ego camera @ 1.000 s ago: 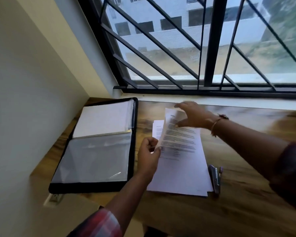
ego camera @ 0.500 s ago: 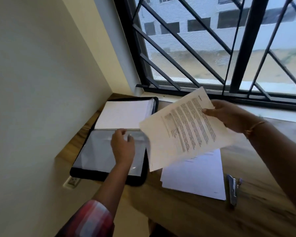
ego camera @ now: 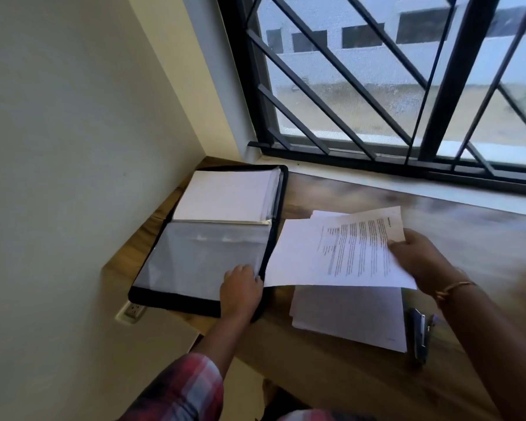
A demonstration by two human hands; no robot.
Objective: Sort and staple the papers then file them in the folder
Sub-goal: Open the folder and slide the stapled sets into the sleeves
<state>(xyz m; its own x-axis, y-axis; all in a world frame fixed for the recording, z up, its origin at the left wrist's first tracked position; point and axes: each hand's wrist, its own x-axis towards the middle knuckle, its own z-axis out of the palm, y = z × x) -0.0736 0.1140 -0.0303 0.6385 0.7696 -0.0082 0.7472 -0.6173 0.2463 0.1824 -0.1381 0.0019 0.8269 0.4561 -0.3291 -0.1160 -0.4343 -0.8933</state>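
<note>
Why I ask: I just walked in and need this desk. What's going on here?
A person is filing papers at a wooden desk by a barred window. The right hand holds a few printed sheets just above the desk, beside the open folder. The left hand is on the folder's right edge, at its clear sleeve; whether the fingers pinch it is unclear. A paper stack lies on the desk under the held sheets, with a stapler to its right.

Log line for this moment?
left hand: at folder sleeve edge | right hand: holds printed sheets above stack | stapler: lying on desk
</note>
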